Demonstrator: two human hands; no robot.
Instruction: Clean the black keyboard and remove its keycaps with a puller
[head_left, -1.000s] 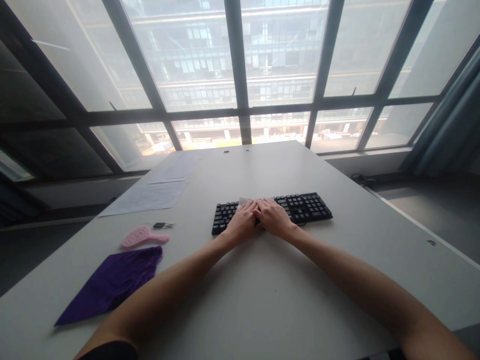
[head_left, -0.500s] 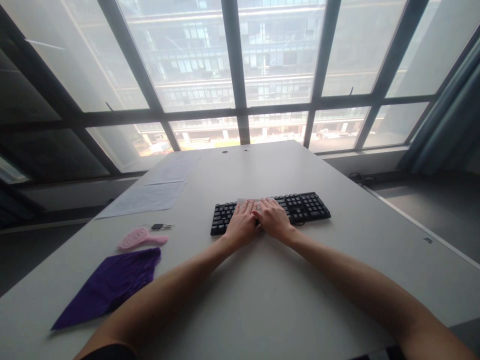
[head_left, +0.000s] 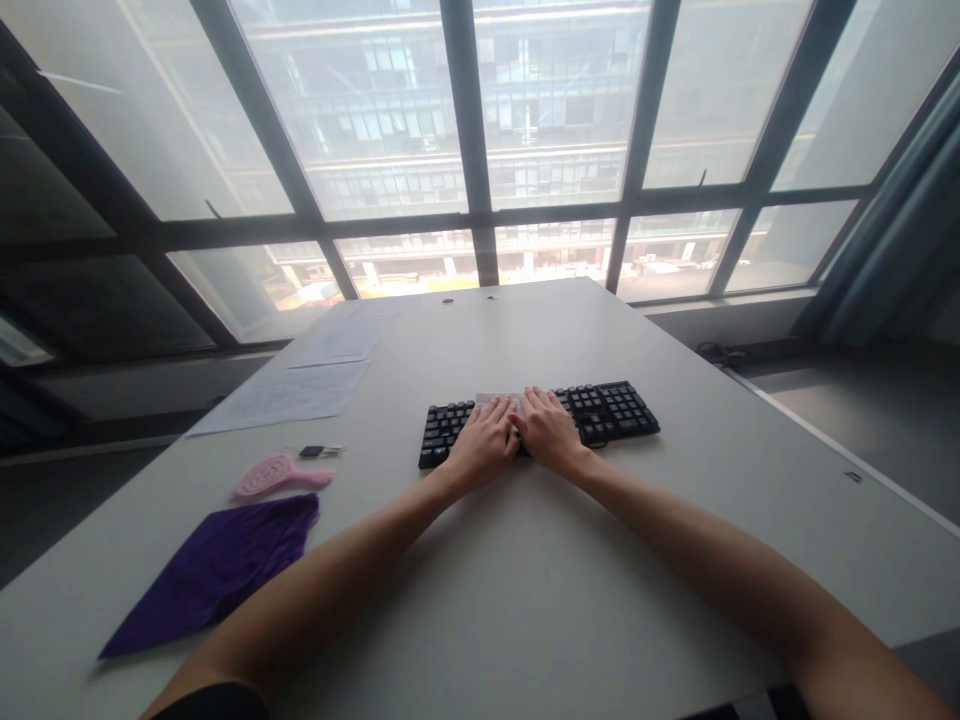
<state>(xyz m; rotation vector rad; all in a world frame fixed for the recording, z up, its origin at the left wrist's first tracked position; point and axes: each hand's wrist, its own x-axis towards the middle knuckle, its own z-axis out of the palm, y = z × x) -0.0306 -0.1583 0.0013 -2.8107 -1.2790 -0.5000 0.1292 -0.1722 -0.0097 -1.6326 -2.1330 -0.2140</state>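
Head view finds the left hand (head_left: 484, 440) and right hand (head_left: 550, 432) flat and unclenched over the black keyboard (head_left: 619, 410) on the white table (head_left: 480, 600), the right one now reaching slightly farther forward than half a second ago, hiding more of the white cloth (head_left: 487, 398) lying on the keyboard.

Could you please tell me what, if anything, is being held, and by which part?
No grip shows: the left hand lies flat on a white cloth, the right hand over the keyboard.
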